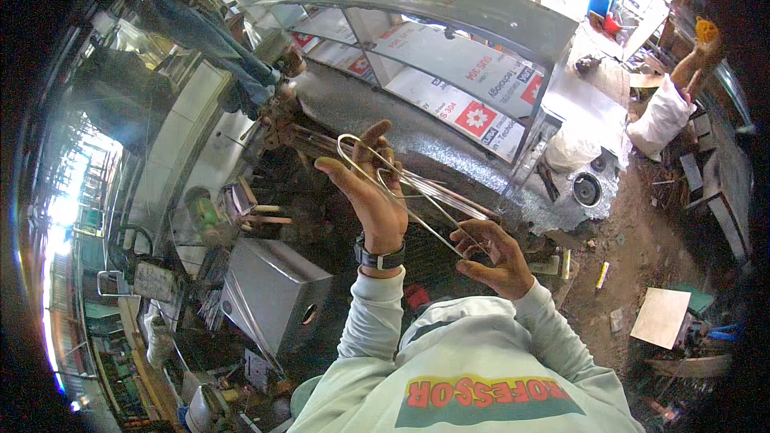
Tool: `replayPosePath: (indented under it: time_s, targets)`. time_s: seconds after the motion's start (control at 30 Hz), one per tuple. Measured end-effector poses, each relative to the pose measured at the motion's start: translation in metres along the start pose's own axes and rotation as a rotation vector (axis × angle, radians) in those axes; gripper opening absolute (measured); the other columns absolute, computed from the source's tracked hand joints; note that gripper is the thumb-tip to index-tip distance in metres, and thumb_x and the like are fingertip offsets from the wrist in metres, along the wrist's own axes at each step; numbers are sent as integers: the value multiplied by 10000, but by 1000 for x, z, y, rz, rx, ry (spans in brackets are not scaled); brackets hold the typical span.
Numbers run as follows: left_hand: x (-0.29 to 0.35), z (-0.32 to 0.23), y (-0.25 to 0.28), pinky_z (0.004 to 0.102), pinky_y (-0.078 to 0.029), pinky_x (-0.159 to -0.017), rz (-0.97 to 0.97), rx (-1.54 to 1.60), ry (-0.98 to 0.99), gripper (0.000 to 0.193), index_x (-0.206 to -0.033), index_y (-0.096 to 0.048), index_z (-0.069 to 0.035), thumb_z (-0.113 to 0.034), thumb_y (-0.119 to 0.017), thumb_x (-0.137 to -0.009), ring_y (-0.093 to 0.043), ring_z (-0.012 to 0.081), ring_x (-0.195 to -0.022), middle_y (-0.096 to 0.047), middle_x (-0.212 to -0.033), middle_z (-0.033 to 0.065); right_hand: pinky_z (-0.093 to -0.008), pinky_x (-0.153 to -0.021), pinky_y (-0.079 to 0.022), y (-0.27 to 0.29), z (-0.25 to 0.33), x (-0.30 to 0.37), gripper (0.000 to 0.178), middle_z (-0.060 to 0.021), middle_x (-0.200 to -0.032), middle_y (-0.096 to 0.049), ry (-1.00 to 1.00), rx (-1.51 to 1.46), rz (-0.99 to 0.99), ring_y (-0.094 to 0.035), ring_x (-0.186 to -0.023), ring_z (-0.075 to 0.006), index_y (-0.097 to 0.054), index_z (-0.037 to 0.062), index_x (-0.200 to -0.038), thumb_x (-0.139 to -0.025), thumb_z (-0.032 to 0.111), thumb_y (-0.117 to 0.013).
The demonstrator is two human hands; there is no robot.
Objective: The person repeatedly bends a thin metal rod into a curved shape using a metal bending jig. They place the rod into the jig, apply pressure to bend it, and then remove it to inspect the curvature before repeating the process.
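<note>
My left hand (373,192), with a dark watch (379,258) at the wrist, is raised with the palm turned up. Its thumb stands away to the left while the other fingers curl around a thin bent metal rod (433,231). One end of this rod curves into a rounded hook (345,143) above the palm. Lower and to the right, my right hand (497,261) pinches the rod's near end between thumb and fingers. Behind my hands lies a bundle of straight metal rods (457,199), partly hidden by the left hand.
A large metal cabinet frame (433,0) with film-covered panels stands ahead on a metal sheet (337,108). At the upper left is a person's jeans leg (212,36). A grey metal box (277,285) sits left of my arm; a white bag (662,116) is at the right.
</note>
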State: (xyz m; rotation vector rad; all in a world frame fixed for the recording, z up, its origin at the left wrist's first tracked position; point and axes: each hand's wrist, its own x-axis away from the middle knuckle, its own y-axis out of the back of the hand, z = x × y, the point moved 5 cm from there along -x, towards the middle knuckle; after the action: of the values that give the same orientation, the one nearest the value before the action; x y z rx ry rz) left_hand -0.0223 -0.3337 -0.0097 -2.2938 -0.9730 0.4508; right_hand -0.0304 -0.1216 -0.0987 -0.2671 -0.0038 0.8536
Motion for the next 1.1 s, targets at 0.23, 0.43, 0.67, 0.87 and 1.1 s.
replayPosePath:
  time_s: [0.23,0.43,0.67,0.87,1.1]
  targets:
    - [25,27,14,230,-417,-684,297,-391,-74,516,-1102,-707,-52,-535,-656,-926,-511,100,-798,-579,-907,-2,-347,-950,-494,10,29,-24,640,-137,-1292,-636,15,-408,81,-627,-1099,-194,-510,0,-1396,-846,149,-802]
    - [50,22,-52,280,-448,-680,464,-928,-239,276,-925,-675,-41,-157,-871,-768,-528,123,-737,-580,-822,25,-362,-1090,-448,42,29,-45,538,-122,-1335,-627,41,-266,103,-582,-1265,-230,-541,-10,-1388,-908,138,-732]
    - [61,25,-57,390,-533,-720,469,-1081,-367,412,-997,-702,-22,-312,-864,-753,-653,280,-787,-633,-912,127,-476,-1058,-466,51,171,-81,714,-208,-1294,-648,549,-59,-130,-633,-1196,-317,-591,-21,-1307,-1046,587,-321]
    - [81,39,-64,453,-541,-723,470,-1222,-377,523,-1048,-695,-22,-421,-850,-747,-669,372,-870,-637,-979,160,-302,-578,-519,9,217,-90,852,-75,-640,-628,315,-42,-372,-616,-555,-176,-619,34,-741,-1018,721,-199]
    - [86,42,-51,377,-528,-720,426,-1161,-398,500,-1081,-668,-21,-312,-886,-738,-619,255,-805,-592,-900,112,-297,-406,-444,30,209,-83,849,-85,-520,-555,399,28,-508,-544,-406,-194,-549,53,-597,-1011,728,-245]
